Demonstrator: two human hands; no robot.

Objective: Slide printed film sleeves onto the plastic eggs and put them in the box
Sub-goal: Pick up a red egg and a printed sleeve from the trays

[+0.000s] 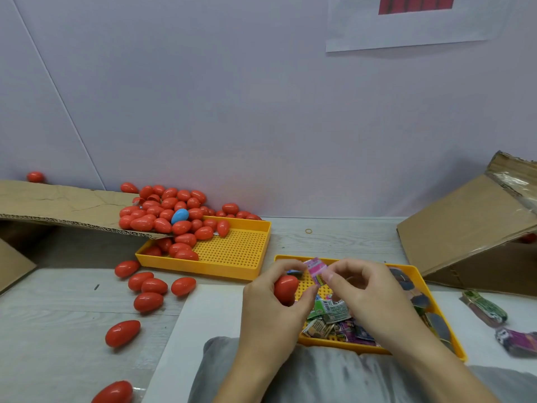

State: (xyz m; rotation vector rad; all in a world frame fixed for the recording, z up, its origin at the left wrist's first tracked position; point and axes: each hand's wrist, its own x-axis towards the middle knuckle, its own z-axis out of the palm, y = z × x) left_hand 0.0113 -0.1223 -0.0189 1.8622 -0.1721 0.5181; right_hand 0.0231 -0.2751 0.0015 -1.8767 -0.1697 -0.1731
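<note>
Gripping a glossy red plastic egg [286,289] between thumb and curled fingers, the left hand [273,309] hovers at the left rim of the near perforated yellow plastic tray [418,274], which holds a heap of printed film sleeves [334,318]. The right hand [369,292] pinches 1 pink printed film sleeve [316,270] just above and right of the egg, close but not yet over it. Bare grey tabletop [334,237] lies open beyond the hands, bounded by a second yellow tray [232,269] piled with red eggs [174,216] at left and a brown cardboard box [465,228] at right. Loose eggs scatter along the left.
</note>
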